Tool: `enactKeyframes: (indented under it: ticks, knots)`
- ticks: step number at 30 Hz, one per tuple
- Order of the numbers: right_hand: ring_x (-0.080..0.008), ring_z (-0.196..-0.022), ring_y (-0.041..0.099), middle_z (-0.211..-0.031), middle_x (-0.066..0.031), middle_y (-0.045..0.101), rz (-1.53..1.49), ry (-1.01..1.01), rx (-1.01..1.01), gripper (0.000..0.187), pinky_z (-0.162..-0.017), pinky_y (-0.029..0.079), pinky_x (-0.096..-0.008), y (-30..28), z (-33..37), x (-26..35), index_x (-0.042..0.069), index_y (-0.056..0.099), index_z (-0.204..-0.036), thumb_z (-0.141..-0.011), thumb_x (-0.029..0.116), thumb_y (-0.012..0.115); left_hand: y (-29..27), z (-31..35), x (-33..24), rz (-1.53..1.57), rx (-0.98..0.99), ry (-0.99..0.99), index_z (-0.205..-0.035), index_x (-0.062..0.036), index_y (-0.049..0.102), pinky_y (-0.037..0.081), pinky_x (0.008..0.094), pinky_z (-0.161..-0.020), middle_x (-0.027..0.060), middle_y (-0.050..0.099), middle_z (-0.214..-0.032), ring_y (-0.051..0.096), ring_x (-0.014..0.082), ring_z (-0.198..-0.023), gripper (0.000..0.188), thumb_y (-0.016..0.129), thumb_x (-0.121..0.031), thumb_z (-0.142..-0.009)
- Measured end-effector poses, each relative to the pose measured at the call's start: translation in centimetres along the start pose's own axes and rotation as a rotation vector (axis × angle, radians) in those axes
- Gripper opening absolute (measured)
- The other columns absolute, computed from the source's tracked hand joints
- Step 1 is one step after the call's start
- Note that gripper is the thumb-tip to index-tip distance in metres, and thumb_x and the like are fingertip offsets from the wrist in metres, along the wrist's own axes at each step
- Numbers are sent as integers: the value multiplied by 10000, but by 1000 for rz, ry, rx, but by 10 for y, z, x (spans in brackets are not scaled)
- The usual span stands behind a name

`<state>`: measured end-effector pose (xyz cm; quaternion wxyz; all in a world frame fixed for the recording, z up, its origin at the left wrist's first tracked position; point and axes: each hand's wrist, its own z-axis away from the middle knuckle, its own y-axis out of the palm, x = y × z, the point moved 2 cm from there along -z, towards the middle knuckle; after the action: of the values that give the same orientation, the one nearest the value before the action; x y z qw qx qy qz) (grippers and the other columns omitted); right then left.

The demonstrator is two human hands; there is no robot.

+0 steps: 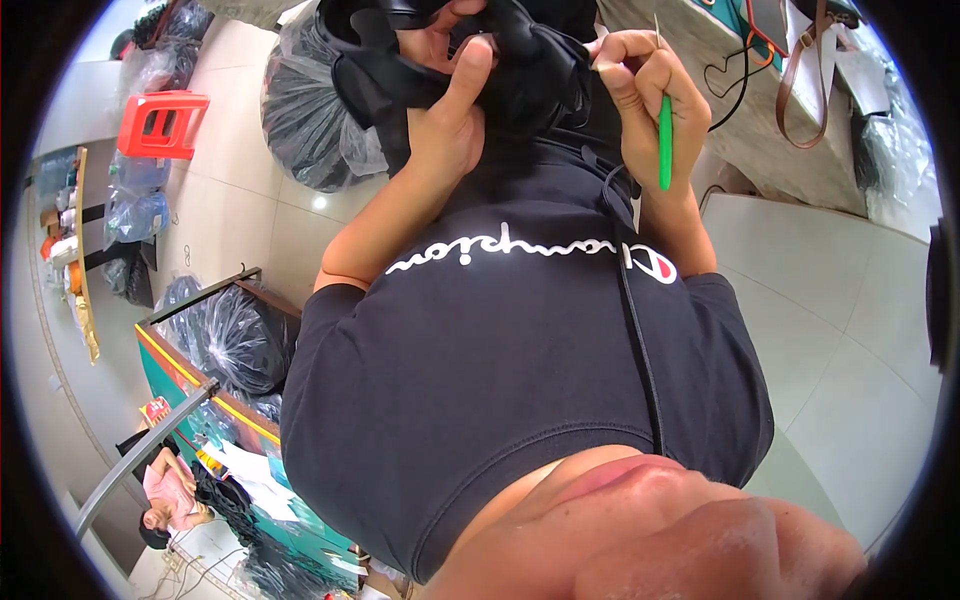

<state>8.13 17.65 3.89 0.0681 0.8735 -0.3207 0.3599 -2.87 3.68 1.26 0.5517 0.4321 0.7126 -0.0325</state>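
At the top of the head view, a black soft item [545, 75] with folds and loops lies between my hands. I cannot make out what kind of article it is. My left hand [450, 115] is closed on its left side, thumb raised, with some fingers hidden inside the black material. On the right, my right hand [655, 95] grips a slim tool with a green handle [665, 145] and a thin pointed metal tip. Its thumb and forefinger pinch together at the item's right edge; whatever is between those fingertips is too small to tell.
Left of my hands stands a bulging dark plastic bag [315, 120], with a red stool [160, 125] farther left. A worn table [745, 125] at right bears cables and a brown strap [785, 110]. At lower left, a person in pink [172, 488] is beside a green-topped table [285, 535].
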Motion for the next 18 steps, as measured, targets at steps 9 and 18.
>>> enactKeyframes:
  ticks: [9, 18]
  knots:
    - [-251, -718, 594, -769, -138, 532, -496, -103, 169, 355, -709, 517, -445, -5, 6, 14, 96, 279, -693, -900, 6, 552, -2, 1, 2, 8, -114, -219, -1081, 28, 567, 438, 226, -858, 62, 590, -1067, 579, 124, -952, 260, 649, 20, -834]
    - [-149, -831, 622, -893, -136, 616, -186, 314, -49, 382, -722, 459, -215, -9, 4, -7, 80, 303, -671, -860, -43, 612, 11, 4, -20, 117, 55, -399, -1053, 12, 594, 431, 217, -792, 38, 633, -900, 570, 84, -853, 300, 698, -125, -807]
